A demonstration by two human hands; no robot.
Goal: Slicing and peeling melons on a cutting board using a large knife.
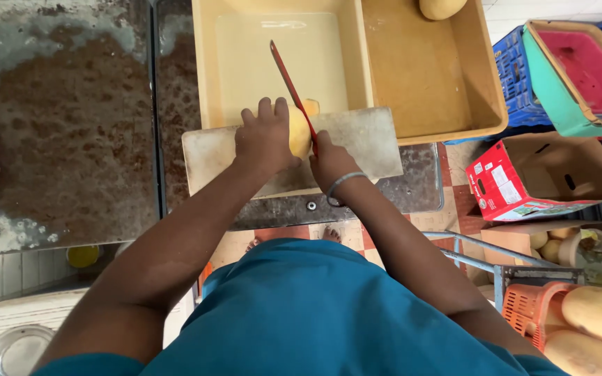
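Beside the cutting board (364, 139), to its right on the floor, lies one red-and-white cardboard box (524, 182), open-ended. Behind the board sit two tan plastic tubs (447, 90); right of them, blue and teal crates. On the pale, worn board the left hand (265, 139) cups one smooth yellow fruit (301, 132), grip closed over it. The right hand (330, 161) grips a red-bladed knife (288, 80) tightly, blade against the fruit. The rusty metal tabletop (71, 139) spreads left.
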